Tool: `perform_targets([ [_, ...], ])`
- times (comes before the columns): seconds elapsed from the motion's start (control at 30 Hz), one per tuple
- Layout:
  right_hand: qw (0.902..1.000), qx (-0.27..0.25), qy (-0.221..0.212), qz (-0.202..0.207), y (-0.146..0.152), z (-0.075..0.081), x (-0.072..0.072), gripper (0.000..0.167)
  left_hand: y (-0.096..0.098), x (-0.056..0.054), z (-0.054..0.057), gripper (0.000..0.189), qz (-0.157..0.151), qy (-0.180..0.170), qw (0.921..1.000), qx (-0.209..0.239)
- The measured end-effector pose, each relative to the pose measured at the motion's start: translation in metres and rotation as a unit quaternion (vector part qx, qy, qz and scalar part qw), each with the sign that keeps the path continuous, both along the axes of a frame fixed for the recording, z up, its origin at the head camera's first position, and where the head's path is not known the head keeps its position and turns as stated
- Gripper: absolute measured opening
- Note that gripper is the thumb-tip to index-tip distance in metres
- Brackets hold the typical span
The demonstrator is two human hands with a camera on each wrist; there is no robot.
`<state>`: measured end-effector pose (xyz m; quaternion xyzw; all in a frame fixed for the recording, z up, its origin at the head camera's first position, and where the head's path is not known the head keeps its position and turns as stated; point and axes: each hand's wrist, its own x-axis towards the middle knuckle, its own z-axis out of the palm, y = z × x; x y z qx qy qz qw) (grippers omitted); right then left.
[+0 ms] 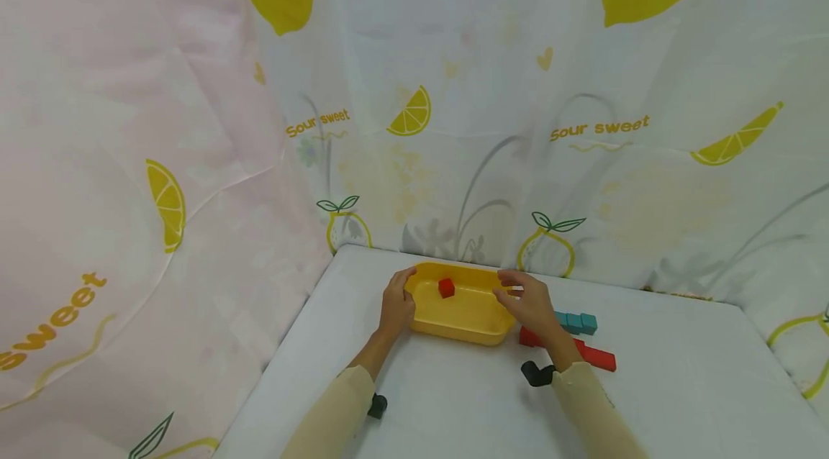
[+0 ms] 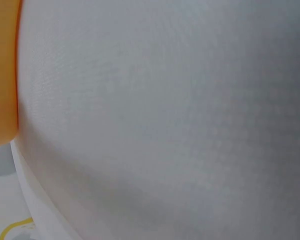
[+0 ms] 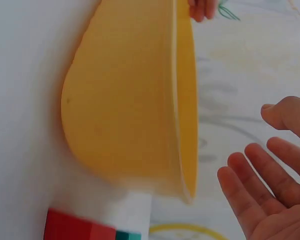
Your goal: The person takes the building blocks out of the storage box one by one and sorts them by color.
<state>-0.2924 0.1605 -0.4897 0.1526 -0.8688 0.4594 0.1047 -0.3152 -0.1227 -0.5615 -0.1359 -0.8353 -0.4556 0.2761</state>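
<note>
A yellow rectangular bin (image 1: pixel 463 333) stands on the white table, with one small red cube (image 1: pixel 446 288) inside it. My left hand (image 1: pixel 396 303) is at the bin's left end, its fingers by the rim; whether they touch it is hard to tell. Over the right end hovers my right hand (image 1: pixel 532 303). In the right wrist view its fingers are spread and relaxed, apart from the bin's rim (image 3: pixel 177 100), with nothing in them. Only the bin's side (image 2: pixel 2 75) and a sliver of fingertip show in the left wrist view.
Red blocks (image 1: pixel 599 358) lie in a row right of the bin, partly behind my right forearm. Teal blocks (image 1: pixel 573 323) sit just beyond them. A printed curtain (image 1: pixel 453 178) hangs behind the table (image 1: pixel 673 373) and along its left side.
</note>
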Motion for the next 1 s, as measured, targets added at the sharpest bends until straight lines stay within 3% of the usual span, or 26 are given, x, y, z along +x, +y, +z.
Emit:
perform_targets([
  [0.27, 0.9978, 0.036, -0.032, 0.046, -0.035, -0.003, -0.021, 0.04, 0.0, 0.002, 0.001, 0.054, -0.002, 0.007, 1.0, 0.005],
  [0.47, 0.9966, 0.06, -0.035, 0.043, -0.057, -0.003, -0.031, 0.04, 0.001, 0.003, 0.004, 0.053, -0.002, 0.013, 0.9998, 0.012],
  [0.7, 0.9935, 0.053, -0.098, 0.021, -0.074, -0.019, -0.039, 0.044, 0.004, 0.001, 0.003, 0.055, -0.005, 0.01, 0.9999, 0.009],
  [0.9, 0.9963, 0.054, -0.066, 0.009, -0.087, -0.031, -0.045, 0.044, 0.005, 0.002, 0.005, 0.053, 0.003, 0.004, 1.0, 0.007],
  [1.0, 0.9967, 0.061, -0.054, 0.002, -0.096, -0.031, -0.048, 0.027, 0.003, 0.003, 0.005, 0.053, 0.009, -0.001, 0.9999, 0.007],
])
